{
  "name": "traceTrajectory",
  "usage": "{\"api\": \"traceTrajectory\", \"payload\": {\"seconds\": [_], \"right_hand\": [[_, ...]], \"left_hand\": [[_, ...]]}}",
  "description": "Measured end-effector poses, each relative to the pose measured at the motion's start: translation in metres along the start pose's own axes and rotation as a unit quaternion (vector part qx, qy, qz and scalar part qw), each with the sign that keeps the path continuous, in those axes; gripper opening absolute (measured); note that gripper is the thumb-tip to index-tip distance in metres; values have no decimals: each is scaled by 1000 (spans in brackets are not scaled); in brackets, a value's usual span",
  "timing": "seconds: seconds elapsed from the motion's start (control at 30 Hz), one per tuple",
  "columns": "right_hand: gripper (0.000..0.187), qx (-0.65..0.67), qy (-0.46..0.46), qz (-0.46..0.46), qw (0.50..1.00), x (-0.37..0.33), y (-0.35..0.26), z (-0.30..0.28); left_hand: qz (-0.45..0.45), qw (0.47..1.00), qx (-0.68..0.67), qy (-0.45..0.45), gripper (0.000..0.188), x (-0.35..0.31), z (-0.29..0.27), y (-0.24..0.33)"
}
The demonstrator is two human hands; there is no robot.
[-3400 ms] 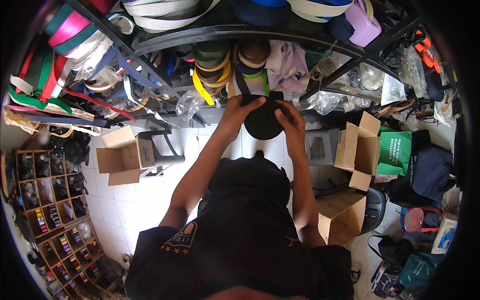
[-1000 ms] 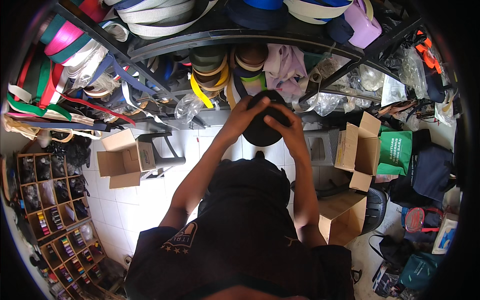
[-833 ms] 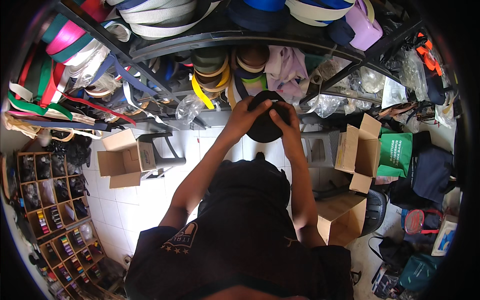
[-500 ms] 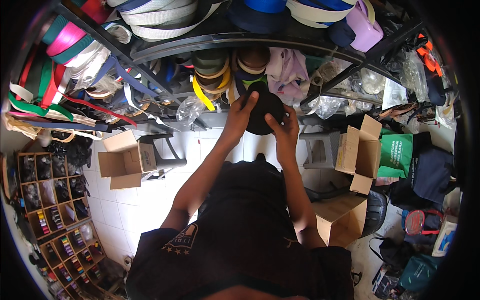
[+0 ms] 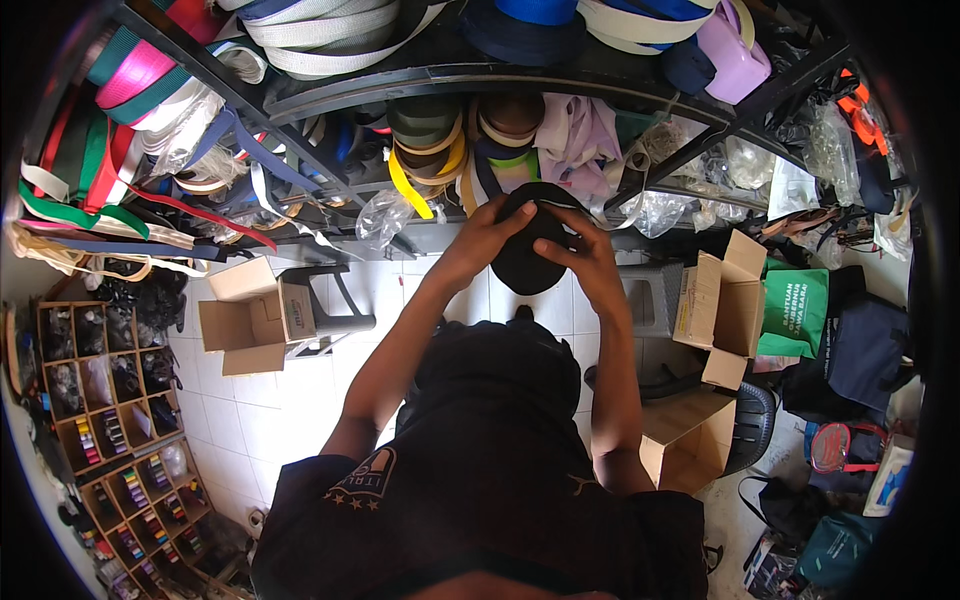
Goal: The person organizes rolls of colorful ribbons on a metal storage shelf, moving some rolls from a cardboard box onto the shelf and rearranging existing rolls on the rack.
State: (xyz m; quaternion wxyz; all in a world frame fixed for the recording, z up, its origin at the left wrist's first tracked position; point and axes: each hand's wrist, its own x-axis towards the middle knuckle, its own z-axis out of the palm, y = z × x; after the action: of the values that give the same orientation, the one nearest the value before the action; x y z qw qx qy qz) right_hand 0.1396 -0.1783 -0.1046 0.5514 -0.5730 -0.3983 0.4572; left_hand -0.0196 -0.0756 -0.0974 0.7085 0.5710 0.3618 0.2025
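Note:
Between my two hands is a flat, rounded black roll (image 5: 524, 262) that looks like coiled webbing. It is held up in front of the shelf, above the floor. My left hand (image 5: 482, 242) grips its left edge, with the thumb pressed on the near face. My right hand (image 5: 588, 256) is closed on the right side, thumb on the face and fingers reaching over the upper edge. The far side of the roll is hidden.
A dark metal shelf (image 5: 480, 82) full of webbing rolls spans the far side. An open carton (image 5: 255, 318) stands at left, another carton (image 5: 715, 310) at right, with a large carton (image 5: 690, 440) nearer. A thread rack (image 5: 120, 405) stands far left, bags (image 5: 860, 345) far right.
The black roll has come slightly nearer to me. My right hand has shifted up its edge, its fingers now reaching over the top. My left hand keeps its grip.

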Motion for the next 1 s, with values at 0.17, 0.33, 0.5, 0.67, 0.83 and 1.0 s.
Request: {"api": "traceTrajectory", "payload": {"seconds": [0.17,0.33,0.5,0.67,0.83,1.0], "right_hand": [[57,-26,-2,-23,999,2,8,-4],[51,55,88,-12,995,2,9,17],[39,93,189,7,978,5,14,31],[35,138,191,21,972,11,16,31],[31,156,186,44,969,12,16,34],[35,117,298,-115,940,-1,11,59]], "left_hand": [[0,1000,-20,-19,62,2,2,-4],[5,990,-132,50,58,4,10,1],[-13,988,-147,51,55,7,11,-4],[-19,982,-183,39,52,8,13,-4],[-23,973,-220,60,54,8,17,-4],[-8,973,-208,102,57,9,20,-4]]}}
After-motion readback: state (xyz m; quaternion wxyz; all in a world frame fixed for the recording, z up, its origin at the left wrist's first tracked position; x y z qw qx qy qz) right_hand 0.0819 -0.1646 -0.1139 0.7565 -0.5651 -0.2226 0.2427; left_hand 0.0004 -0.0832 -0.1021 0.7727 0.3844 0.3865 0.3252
